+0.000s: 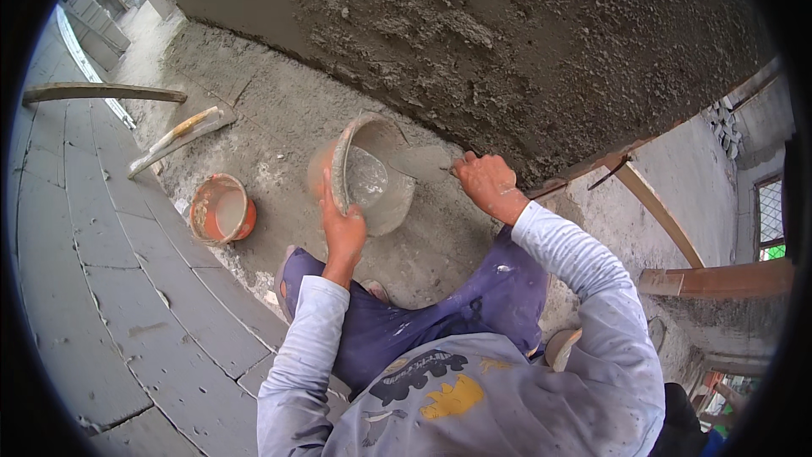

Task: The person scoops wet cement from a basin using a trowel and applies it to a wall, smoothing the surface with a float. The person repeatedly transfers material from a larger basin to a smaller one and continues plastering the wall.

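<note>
While the left hand (342,233) grips the rim of a tilted, mortar-caked orange plastic bucket (368,176), the right hand (486,184) closes on a flat steel trowel (423,162) reaching into that bucket. Left of the bucket, a smaller orange pail (220,210) sits on the grey floor (271,118).

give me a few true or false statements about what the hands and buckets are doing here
1. The left hand grips the rim of a tilted mortar bucket. True.
2. The right hand is empty. False: it holds a trowel reaching toward the bucket.
3. An orange bucket stands on the floor to the person's left. True.
4. The wall in front is smooth and painted. False: it is covered in rough grey plaster.
5. A long float rests in the left hand. False: it lies on the floor beyond the orange bucket.
</note>
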The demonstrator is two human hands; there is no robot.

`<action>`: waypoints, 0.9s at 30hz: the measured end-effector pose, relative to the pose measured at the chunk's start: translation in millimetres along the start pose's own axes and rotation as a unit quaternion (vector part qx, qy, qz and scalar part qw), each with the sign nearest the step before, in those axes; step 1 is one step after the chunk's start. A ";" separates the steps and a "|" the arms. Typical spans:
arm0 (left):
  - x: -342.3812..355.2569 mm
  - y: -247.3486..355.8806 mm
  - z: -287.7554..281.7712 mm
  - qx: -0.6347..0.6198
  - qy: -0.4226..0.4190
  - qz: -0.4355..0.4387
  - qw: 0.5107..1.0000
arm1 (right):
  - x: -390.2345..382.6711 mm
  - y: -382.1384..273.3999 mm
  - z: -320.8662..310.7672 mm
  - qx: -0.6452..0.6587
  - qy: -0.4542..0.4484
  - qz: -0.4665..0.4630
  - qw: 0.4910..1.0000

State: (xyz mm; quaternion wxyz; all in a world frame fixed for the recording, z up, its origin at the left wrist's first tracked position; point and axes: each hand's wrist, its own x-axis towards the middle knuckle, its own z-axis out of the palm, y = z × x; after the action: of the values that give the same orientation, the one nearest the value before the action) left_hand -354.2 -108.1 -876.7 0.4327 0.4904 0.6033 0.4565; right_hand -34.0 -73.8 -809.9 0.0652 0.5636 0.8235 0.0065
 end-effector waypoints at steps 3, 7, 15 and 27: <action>-37.4 46.7 34.6 0.124 -0.022 0.033 0.991 | -14.6 -15.1 46.9 0.045 -0.004 0.013 0.999; -60.0 38.8 49.8 0.057 -0.036 0.045 0.997 | -60.1 -2.2 52.1 0.256 -0.110 0.063 0.958; -97.4 66.6 64.8 -0.192 0.031 -0.298 0.934 | -120.2 42.7 20.5 0.300 0.002 0.089 0.950; -155.3 31.6 80.3 -0.237 0.091 -0.320 0.913 | -158.8 131.8 -140.6 0.447 -0.198 0.108 0.866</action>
State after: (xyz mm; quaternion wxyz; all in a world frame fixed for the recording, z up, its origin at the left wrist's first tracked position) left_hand -247.7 -248.0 -851.1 0.6024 0.1107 0.6386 0.4659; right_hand 128.7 -164.5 -643.5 -0.0330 0.6070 0.6423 -0.4668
